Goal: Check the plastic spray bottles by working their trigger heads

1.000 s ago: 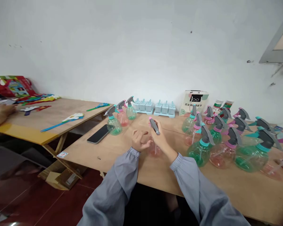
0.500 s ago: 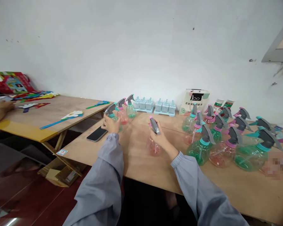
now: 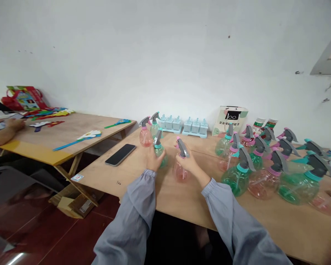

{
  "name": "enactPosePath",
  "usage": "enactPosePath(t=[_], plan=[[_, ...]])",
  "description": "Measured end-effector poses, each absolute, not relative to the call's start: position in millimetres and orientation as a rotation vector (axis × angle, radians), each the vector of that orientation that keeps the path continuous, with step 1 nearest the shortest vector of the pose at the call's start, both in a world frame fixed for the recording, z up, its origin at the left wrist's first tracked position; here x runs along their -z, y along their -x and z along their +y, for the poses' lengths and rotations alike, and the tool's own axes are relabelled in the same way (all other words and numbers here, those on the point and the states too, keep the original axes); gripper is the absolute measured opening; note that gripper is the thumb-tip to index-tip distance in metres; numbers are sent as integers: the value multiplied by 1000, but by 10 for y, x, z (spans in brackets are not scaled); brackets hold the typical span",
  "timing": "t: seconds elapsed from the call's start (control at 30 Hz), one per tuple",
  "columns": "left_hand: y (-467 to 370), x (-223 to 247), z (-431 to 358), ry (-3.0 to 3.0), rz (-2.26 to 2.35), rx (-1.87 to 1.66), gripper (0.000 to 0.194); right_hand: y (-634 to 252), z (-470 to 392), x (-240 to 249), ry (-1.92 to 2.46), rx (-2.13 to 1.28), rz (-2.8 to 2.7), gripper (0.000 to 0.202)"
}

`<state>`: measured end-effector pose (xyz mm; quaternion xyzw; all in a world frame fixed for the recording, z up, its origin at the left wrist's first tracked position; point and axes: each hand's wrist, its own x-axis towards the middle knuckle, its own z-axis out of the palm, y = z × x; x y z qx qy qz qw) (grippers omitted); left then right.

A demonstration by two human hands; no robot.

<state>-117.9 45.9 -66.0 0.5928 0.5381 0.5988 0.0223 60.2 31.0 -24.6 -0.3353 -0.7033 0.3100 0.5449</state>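
My left hand [image 3: 154,159] is closed around the neck of a green spray bottle [image 3: 163,159] with a grey trigger head and a teal collar. Just to its right, a pink spray bottle [image 3: 180,173] stands upright on the wooden table [image 3: 143,180]. Around that bottle's grey head are the fingers of my right hand [image 3: 186,157]; part of its grip is hidden behind the head. Behind my left hand stand another pink spray bottle [image 3: 146,137] and a pale green spray bottle [image 3: 154,127].
Several pink and green spray bottles [image 3: 237,180] crowd the table's right side. Light blue popsicle moulds [image 3: 194,127] and a printed box [image 3: 228,121] stand by the wall. A phone [image 3: 120,154] lies left. Another person's hand [image 3: 15,125] rests at the neighbouring table [image 3: 79,121] among colourful hand-shaped toys.
My left hand has moved right with the green spray bottle, away from the phone and towards the pink one. My right hand stays at the pink bottle. The view has shifted slightly.
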Motion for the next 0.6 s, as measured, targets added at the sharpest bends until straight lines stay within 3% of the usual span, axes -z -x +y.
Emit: enactPosePath(t=[0.43,0.6], plan=[[1223,721,489,-1916,1569,-1810,68,-603,348,278,776,-699,-1654,49],[1252,747,501,-1873,1627,-1805,61,-638,262,242,743,-734,-1669,66]])
